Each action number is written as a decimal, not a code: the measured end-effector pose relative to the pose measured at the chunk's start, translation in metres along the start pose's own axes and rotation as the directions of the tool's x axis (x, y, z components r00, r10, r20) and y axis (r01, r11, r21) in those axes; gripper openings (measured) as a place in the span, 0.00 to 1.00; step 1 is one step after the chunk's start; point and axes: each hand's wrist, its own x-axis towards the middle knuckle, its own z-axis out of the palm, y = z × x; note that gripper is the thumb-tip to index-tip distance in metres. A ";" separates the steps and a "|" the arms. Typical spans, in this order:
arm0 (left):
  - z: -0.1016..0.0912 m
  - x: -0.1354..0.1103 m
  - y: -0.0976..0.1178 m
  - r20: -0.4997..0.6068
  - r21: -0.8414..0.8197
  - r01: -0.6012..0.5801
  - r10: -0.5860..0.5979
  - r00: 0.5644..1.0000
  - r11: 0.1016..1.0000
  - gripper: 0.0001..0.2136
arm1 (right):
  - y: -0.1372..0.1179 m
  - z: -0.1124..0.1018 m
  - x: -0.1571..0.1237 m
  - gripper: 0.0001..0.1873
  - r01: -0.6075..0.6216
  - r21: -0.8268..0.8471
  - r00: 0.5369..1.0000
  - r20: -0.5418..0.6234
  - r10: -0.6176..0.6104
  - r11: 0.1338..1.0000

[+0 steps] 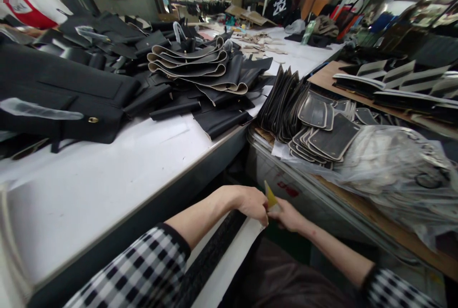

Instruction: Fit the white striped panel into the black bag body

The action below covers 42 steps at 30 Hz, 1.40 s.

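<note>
My left hand (252,203) and my right hand (288,215) meet low down, below the white table's edge (153,189). Both are closed together on a small yellow piece (271,197) that sticks up between them, at the end of a long strip (229,255) that is black on one side and white on the other. The strip runs back toward my lap. Both forearms wear black-and-white checked sleeves.
Heaps of black leather pieces and a black bag (64,93) cover the table's left and middle. Curled tan-backed leather sheets (193,62) lie further back. To the right stand stacked dark shaped panels (315,122) and a clear plastic bag (397,169) on a board. People stand far back.
</note>
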 end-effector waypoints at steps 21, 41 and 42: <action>-0.012 0.006 -0.008 0.145 -0.098 0.006 0.008 0.989 0.995 0.37 | -0.042 -0.006 -0.044 0.31 -0.023 -0.239 0.876 0.463 0.135 0.971; -0.013 0.004 -0.017 0.128 -0.120 -0.062 0.077 0.989 0.991 0.36 | -0.038 0.034 -0.058 0.34 -0.245 0.014 0.914 0.335 0.226 0.969; -0.013 0.003 -0.018 0.122 -0.118 -0.067 0.081 0.989 0.991 0.36 | -0.038 0.036 -0.058 0.34 -0.250 0.035 0.913 0.342 0.224 0.968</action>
